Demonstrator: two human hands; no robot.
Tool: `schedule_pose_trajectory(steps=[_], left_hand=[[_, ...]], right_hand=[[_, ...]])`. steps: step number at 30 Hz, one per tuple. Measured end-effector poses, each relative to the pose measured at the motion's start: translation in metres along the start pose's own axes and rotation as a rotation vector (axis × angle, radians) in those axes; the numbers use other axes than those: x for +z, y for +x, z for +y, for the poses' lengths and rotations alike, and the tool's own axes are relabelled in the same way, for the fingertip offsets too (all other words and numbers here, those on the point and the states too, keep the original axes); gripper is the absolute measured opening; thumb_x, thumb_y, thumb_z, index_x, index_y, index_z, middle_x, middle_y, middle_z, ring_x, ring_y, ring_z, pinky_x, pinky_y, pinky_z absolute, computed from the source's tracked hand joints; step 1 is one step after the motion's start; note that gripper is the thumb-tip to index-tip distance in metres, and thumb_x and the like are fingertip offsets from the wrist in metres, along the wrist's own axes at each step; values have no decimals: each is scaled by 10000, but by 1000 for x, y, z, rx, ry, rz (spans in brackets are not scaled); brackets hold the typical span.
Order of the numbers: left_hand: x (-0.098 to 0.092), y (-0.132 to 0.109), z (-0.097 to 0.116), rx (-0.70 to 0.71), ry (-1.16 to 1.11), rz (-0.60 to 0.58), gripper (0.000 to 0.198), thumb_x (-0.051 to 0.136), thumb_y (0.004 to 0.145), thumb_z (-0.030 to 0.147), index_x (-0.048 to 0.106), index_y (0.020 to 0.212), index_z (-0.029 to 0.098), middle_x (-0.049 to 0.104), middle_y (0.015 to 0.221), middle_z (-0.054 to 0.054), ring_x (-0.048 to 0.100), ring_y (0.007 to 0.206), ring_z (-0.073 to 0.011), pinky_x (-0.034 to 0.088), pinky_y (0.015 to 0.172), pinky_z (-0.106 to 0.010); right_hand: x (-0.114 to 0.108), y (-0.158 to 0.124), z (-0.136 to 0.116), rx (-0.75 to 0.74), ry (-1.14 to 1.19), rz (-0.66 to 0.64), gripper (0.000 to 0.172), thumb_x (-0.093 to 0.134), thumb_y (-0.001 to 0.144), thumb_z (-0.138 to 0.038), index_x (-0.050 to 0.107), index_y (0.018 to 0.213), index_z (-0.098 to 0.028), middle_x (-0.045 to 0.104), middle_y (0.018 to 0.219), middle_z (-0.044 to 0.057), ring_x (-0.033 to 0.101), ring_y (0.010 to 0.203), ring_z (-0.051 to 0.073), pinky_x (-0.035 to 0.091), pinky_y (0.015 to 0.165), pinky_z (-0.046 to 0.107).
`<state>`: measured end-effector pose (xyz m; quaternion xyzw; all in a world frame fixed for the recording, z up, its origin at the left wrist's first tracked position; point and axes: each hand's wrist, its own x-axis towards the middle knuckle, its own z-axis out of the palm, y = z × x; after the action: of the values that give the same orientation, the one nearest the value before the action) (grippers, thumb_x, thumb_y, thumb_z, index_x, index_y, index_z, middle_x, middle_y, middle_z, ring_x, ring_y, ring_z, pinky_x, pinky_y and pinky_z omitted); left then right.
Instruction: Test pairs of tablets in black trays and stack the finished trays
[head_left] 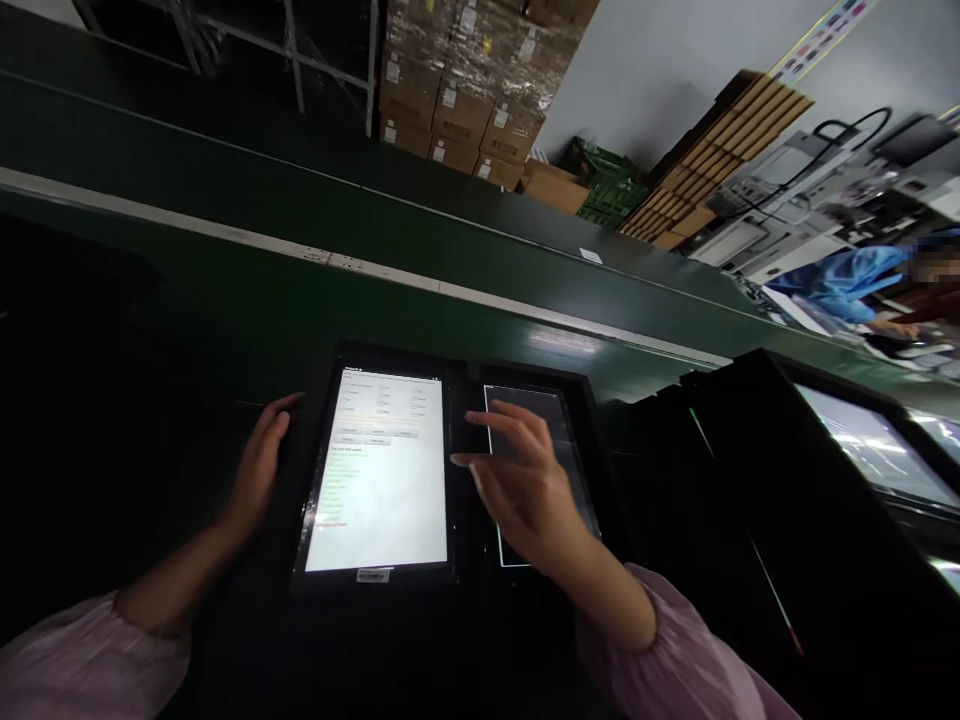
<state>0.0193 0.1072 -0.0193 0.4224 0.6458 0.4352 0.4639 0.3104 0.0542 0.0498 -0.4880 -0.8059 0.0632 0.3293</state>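
A black-framed tablet (377, 472), its white screen (394, 530) lined with green print (345, 482) too small to be read and its near edge with a barcode label (373, 576), is set on the tabletop (247, 295) between the loosely spread left grip (260, 468) and the right grip (529, 492), whose fingers (517, 428) are parted above a dark-screened tablet (566, 440). Beyond, film-wrapped boxes (465, 90) are stacked.

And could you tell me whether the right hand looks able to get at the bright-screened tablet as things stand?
Probably yes: the right hand appears to hover over the darker screen, just beside the bright-screened tablet and pointing toward it, with nothing visible blocking the way.
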Motion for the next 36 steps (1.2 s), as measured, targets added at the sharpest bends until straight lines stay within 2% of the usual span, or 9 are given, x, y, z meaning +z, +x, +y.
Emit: schedule_pose_trajectory(steps=[3,6,10,15,18,23,25,32,36], left_hand=[[0,7,-3,23,-50,-40,451,475,902,515,628,1197,210,660,1313,-58,571,1269,-302,436,1127,-415],[-4,7,-8,37,-99,-97,449,504,890,524,640,1190,219,681,1284,-66,580,1269,-299,485,1088,-410],[-8,7,-13,36,-156,-157,459,514,891,536,638,1194,214,683,1289,-82,595,1261,-297,533,1031,-402],[-9,11,-17,47,-147,-173,441,528,889,540,635,1186,231,680,1301,-74,621,1224,-287,510,1070,-412],[-9,12,-18,68,-100,-155,434,519,891,535,642,1186,241,685,1283,-67,619,1225,-288,522,1053,-411],[-8,13,-16,71,-22,-112,429,505,882,524,643,1173,241,681,1280,-66,603,1236,-290,521,1050,-404],[-9,13,-15,77,-3,-113,438,497,885,529,641,1180,238,675,1286,-69,602,1235,-287,518,1053,-401],[-10,13,-15,78,30,-120,445,487,899,528,633,1212,248,673,1271,-65,601,1234,-279,500,1077,-401],[-10,12,-14,77,36,-122,443,482,907,522,634,1216,243,667,1288,-71,598,1236,-283,512,1060,-400]], right_hand=[[31,11,-23,-83,94,-96,238,568,951,-136,793,954,-214,649,1283,122,472,1361,327,548,1031,562],[51,6,-34,-235,215,-165,210,595,903,-111,780,940,-203,650,1277,117,460,1389,323,532,1072,541],[55,-8,-37,-302,314,-278,213,612,807,-104,767,922,-196,636,1306,110,433,1413,327,509,1107,506],[50,-20,-41,-315,289,-422,180,641,716,-152,769,829,-206,655,1310,93,421,1414,337,497,1110,468],[51,-21,-42,-283,221,-373,231,617,765,-131,775,906,-223,666,1323,66,446,1408,319,512,1088,469],[48,-12,-39,-184,119,-117,269,581,876,-61,757,1034,-188,686,1232,122,529,1324,293,572,1000,478],[43,-6,-36,-123,113,-62,278,556,909,-69,763,1042,-197,679,1204,129,540,1296,288,585,971,485],[27,20,-19,6,33,-68,243,555,973,-152,788,922,-201,667,1246,127,523,1292,298,541,1027,532],[41,22,-22,-101,152,-100,253,557,952,-141,793,903,-216,671,1225,115,508,1314,290,527,1052,519]])
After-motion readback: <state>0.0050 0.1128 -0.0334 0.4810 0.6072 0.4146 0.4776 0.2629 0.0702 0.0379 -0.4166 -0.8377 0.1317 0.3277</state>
